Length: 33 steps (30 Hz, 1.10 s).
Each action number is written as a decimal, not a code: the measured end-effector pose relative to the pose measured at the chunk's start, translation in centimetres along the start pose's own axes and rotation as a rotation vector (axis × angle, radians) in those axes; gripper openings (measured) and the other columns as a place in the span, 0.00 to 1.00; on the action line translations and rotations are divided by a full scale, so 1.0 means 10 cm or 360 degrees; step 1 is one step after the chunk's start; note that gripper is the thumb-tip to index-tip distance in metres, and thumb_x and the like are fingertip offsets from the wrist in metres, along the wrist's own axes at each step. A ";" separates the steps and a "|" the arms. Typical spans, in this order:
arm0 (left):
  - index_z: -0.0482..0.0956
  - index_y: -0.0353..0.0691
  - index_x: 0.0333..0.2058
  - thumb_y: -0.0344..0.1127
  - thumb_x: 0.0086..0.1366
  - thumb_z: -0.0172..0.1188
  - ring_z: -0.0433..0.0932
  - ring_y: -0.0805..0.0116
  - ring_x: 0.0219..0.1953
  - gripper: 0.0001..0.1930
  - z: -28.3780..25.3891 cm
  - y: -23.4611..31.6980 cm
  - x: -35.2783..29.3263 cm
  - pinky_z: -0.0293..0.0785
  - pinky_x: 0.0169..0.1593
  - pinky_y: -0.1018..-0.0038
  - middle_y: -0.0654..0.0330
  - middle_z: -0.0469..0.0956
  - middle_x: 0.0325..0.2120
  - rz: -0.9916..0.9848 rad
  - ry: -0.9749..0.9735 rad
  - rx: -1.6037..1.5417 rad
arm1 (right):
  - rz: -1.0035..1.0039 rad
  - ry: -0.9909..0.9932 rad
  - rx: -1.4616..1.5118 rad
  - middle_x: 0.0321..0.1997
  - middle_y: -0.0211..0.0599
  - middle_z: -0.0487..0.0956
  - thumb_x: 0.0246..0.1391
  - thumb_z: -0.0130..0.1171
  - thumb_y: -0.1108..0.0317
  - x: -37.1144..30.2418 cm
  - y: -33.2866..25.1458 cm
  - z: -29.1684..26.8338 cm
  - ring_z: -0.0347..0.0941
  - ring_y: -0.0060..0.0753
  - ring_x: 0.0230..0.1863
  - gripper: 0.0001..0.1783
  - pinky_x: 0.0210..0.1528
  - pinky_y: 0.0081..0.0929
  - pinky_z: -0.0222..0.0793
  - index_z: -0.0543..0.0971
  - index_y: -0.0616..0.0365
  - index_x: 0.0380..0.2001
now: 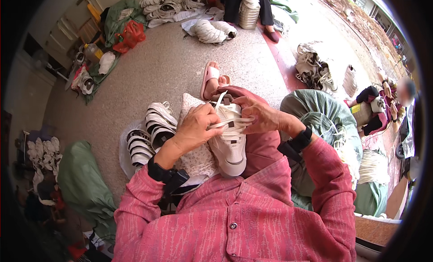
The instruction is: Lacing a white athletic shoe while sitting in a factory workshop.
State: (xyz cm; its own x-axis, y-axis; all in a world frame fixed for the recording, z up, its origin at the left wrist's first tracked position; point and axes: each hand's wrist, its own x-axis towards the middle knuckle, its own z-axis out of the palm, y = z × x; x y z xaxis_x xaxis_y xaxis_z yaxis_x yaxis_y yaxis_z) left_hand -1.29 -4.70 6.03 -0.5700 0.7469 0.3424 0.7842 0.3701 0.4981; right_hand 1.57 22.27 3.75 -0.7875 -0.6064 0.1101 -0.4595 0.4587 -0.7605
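A white and grey sneaker (231, 150) rests on my lap, its toe pointing toward me. Flat white laces cross its upper, and a shoelace (231, 122) stretches between my hands over the tongue. My left hand (196, 125) pinches that lace at the shoe's left side. On the right side, my right hand (258, 114) has its fingers closed on the lace near the collar. Part of the lace end is hidden behind my fingers. Beneath my left forearm lies a pale patterned cloth (195, 161).
Nested white shoes (158, 120) stand at my left, near a green sack (83, 176). A large green bag (322, 113) and a bundle of white laces (373, 167) are at my right. More shoe piles (312, 68) lie ahead. Other people sit ahead and at the far right.
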 end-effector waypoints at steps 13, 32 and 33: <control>0.74 0.37 0.31 0.36 0.54 0.65 0.74 0.54 0.36 0.11 -0.05 0.06 -0.13 0.70 0.41 0.64 0.57 0.72 0.32 0.0091 -0.0210 -0.0045 | -0.0329 0.0247 -0.0726 0.40 0.35 0.74 0.38 0.63 0.71 -0.05 -0.26 0.09 0.73 0.41 0.38 0.07 0.40 0.37 0.71 0.77 0.56 0.25; 0.78 0.42 0.35 0.41 0.57 0.63 0.77 0.57 0.33 0.12 -0.17 -0.03 -0.33 0.69 0.41 0.66 0.59 0.76 0.29 -0.0030 -0.0500 -0.0003 | 0.0369 0.0495 -0.0917 0.24 0.35 0.76 0.49 0.65 0.53 -0.08 -0.41 0.52 0.75 0.44 0.26 0.17 0.28 0.39 0.69 0.73 0.54 0.24; 0.78 0.43 0.36 0.42 0.57 0.63 0.76 0.58 0.32 0.12 -0.14 -0.03 -0.37 0.68 0.42 0.66 0.59 0.76 0.29 -0.0114 -0.0480 -0.0017 | 0.0229 0.0505 -0.1031 0.24 0.34 0.75 0.49 0.65 0.54 -0.15 -0.40 0.63 0.75 0.44 0.26 0.17 0.28 0.38 0.69 0.73 0.54 0.24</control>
State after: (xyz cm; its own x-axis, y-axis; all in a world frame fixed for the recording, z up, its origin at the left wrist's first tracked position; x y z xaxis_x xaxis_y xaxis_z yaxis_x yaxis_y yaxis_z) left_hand 0.21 -8.33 5.76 -0.5239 0.8500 0.0553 0.7413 0.4230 0.5211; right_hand 7.22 17.23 2.57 -0.8943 -0.3389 0.2923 -0.4156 0.8711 -0.2616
